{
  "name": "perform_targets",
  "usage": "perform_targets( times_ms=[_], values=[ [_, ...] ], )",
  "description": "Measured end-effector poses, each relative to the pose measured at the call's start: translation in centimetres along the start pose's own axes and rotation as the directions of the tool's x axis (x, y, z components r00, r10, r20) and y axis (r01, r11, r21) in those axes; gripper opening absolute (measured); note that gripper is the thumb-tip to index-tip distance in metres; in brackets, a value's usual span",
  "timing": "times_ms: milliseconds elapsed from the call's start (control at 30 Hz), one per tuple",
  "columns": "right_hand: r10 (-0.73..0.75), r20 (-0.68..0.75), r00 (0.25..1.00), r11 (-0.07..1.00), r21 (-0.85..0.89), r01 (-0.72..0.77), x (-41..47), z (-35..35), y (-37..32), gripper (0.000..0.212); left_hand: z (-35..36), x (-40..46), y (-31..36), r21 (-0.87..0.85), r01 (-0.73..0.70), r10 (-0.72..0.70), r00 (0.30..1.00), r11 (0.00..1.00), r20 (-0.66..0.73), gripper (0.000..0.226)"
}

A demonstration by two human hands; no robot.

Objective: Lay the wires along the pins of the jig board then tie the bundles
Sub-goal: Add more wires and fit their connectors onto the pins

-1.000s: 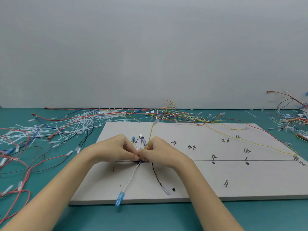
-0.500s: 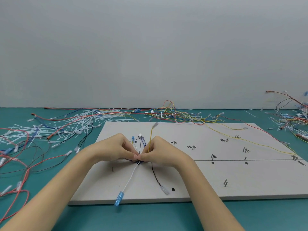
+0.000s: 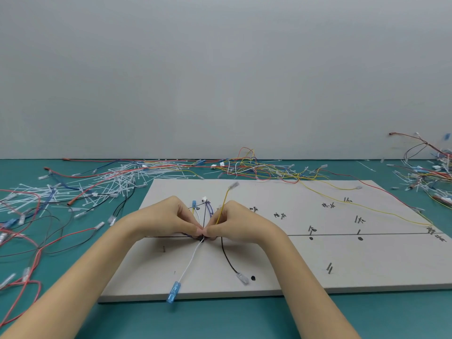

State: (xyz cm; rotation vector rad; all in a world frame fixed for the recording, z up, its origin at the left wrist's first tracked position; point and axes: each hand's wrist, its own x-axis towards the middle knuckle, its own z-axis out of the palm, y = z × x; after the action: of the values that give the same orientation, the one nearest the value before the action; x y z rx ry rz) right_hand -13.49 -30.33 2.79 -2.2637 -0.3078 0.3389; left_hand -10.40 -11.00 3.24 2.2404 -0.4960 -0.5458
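Note:
A grey jig board (image 3: 281, 260) lies on the teal table, with small metal pins (image 3: 329, 268) and handwritten marks. My left hand (image 3: 161, 220) and my right hand (image 3: 238, 222) meet fingertip to fingertip on a small wire bundle (image 3: 202, 237) at the board's drawn line, both pinching it. From the pinch a white wire (image 3: 189, 263) with a blue terminal runs toward the front edge, and a black wire (image 3: 227, 256) ends in a clear terminal. A yellow wire (image 3: 223, 204) rises behind my right hand. Whatever lies between the fingertips is hidden.
Loose white cable ties (image 3: 105, 182) and red, black and blue wires (image 3: 36, 231) cover the table at the left. A tangle of coloured wires (image 3: 254, 165) lies behind the board, another pile (image 3: 425, 172) at the far right. A long yellow wire (image 3: 367, 206) crosses the board's right half.
Both hands stay pinched together on the bundle at the same spot. Only the yellow wire's upper end has shifted slightly.

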Motion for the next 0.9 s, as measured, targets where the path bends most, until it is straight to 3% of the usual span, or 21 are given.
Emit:
perform_targets(
  times_ms=[133, 467, 900],
  values=[
    [0.015, -0.011, 1.000, 0.999, 0.040, -0.015, 0.08, 0.12, -0.05, 0.007, 0.35, 0.26, 0.01, 0.037, 0.012, -0.011, 0.999, 0.999, -0.035, 0.006],
    [0.004, -0.006, 1.000, 1.000, -0.006, -0.004, 0.05, 0.20, -0.17, 0.013, 0.75, 0.55, 0.05, 0.050, 0.004, -0.001, 0.998, 0.999, -0.058, 0.005],
    [-0.010, -0.076, 0.997, 1.000, 0.008, 0.011, 0.27, 0.71, -0.24, 0.010, 0.96, 0.34, 0.15, 0.063, -0.026, 0.025, 1.000, 0.998, 0.014, 0.012]
  ],
)
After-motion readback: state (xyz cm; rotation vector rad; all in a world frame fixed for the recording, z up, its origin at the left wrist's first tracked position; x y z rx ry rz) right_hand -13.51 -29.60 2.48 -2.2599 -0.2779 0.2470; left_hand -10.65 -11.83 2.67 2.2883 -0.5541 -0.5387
